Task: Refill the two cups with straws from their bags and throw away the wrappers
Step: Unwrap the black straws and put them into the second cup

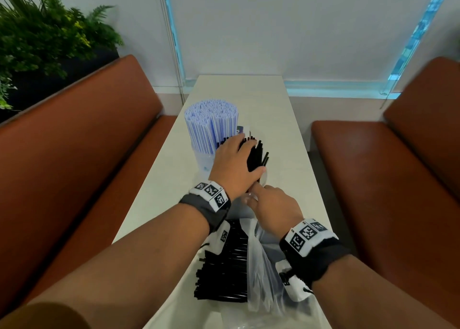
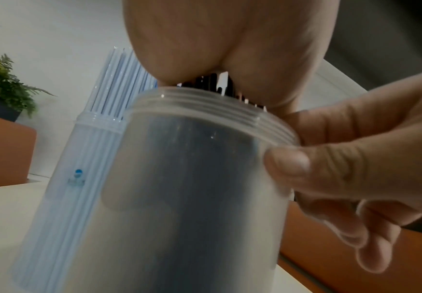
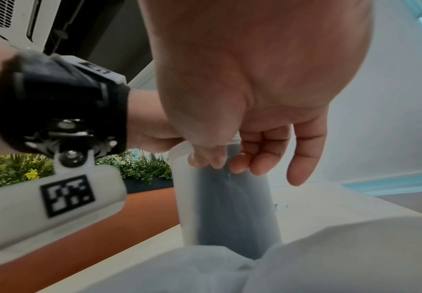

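Two cups stand on the table: the far cup is already packed with blue-and-white straws, and the near cup is now taking black straws. The step in hand looks like settling a bunch of black straws into that near cup. The left hand lies over their tops with fingers nearly straight, pressing rather than gripping, though its palm hides the contact. The right hand pinches the cup's threaded rim between thumb and fingers, steadying it. More black straws lie in the open clear bag near the table's front edge. Next, the rest must be gathered and dropped in while the cup is kept from tipping; the bags are not yet thrown away.
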A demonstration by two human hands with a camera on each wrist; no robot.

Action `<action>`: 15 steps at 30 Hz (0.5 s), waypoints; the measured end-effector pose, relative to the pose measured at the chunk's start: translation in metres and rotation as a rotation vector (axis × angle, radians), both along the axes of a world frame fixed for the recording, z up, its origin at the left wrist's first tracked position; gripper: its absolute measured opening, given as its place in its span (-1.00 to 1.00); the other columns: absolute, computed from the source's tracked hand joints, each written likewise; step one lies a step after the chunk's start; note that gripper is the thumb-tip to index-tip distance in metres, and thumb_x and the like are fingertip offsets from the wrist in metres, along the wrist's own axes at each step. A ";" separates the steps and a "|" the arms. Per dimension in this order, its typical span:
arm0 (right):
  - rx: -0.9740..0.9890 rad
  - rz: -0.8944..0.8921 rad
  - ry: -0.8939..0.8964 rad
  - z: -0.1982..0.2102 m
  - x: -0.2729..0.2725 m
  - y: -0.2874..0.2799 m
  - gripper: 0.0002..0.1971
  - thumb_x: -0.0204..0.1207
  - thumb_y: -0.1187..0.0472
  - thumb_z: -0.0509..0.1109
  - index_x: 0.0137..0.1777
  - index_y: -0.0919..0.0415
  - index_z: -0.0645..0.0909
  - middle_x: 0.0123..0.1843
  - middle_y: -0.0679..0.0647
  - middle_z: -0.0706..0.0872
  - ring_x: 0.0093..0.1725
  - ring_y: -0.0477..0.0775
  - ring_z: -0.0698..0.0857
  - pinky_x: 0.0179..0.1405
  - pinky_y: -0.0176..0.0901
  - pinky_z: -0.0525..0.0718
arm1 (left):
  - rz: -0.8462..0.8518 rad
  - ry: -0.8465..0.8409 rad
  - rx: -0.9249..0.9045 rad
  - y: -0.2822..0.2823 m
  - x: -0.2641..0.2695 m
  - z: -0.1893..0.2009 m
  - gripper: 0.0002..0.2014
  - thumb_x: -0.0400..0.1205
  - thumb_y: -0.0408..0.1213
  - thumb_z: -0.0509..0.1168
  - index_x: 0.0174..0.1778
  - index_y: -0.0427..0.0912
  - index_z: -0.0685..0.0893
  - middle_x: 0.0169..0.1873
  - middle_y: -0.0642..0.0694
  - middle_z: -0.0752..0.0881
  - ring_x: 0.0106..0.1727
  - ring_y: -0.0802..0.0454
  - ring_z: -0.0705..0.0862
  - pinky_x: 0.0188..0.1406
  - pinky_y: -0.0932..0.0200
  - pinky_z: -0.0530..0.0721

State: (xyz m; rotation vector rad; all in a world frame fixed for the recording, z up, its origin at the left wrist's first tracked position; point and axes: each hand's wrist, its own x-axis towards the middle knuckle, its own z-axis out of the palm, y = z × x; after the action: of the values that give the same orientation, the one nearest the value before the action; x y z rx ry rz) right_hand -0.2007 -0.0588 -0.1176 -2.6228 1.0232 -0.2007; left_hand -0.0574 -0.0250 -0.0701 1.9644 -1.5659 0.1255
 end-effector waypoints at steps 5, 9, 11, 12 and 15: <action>0.012 -0.018 0.024 0.002 0.001 0.001 -0.71 0.73 -0.23 0.10 0.02 -0.02 0.33 -0.24 -0.09 0.43 -0.14 0.10 0.52 -0.31 -0.03 0.43 | -0.032 -0.020 -0.009 -0.016 0.015 0.010 -0.63 0.61 -0.09 0.44 0.29 -0.13 0.63 0.28 -0.05 0.61 0.34 -0.11 0.48 0.37 0.02 0.46; 0.032 -0.007 0.032 0.006 0.002 0.003 -0.70 0.76 -0.20 0.08 -0.03 0.00 0.29 -0.24 -0.07 0.51 -0.16 0.11 0.55 -0.37 -0.03 0.40 | -0.053 -0.244 0.005 -0.020 0.020 0.014 -0.47 0.60 -0.07 0.40 0.50 -0.06 0.51 0.47 -0.08 0.53 0.47 -0.17 0.43 0.44 -0.17 0.45; 0.033 -0.001 0.042 0.009 0.001 0.004 -0.70 0.76 -0.20 0.07 -0.03 0.02 0.29 -0.20 -0.02 0.58 -0.16 0.12 0.57 -0.34 -0.01 0.44 | -0.062 -0.358 0.141 -0.021 0.023 0.011 -0.39 0.66 0.01 0.33 0.63 -0.01 0.39 0.58 -0.07 0.45 0.58 -0.17 0.36 0.56 -0.19 0.32; 0.032 0.003 0.046 0.009 0.001 0.004 -0.69 0.76 -0.20 0.07 -0.03 0.02 0.29 -0.18 -0.01 0.61 -0.15 0.12 0.57 -0.32 -0.01 0.46 | -0.049 -0.368 0.152 -0.021 0.024 0.011 -0.40 0.68 0.03 0.30 0.64 -0.02 0.39 0.59 -0.07 0.45 0.59 -0.17 0.36 0.58 -0.19 0.29; 0.048 0.007 0.044 0.011 0.001 0.002 -0.68 0.76 -0.21 0.06 -0.04 0.03 0.28 -0.15 0.02 0.64 -0.14 0.14 0.60 -0.30 0.01 0.48 | -0.032 -0.415 0.181 -0.022 0.024 0.011 -0.36 0.68 0.11 0.23 0.66 -0.06 0.34 0.62 -0.09 0.42 0.61 -0.18 0.35 0.61 -0.22 0.27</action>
State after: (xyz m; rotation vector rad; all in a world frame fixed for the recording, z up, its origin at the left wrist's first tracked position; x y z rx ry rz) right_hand -0.1997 -0.0565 -0.1068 -2.5984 1.0203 -0.1155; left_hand -0.0331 -0.0469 -0.0591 2.1493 -1.9268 0.4142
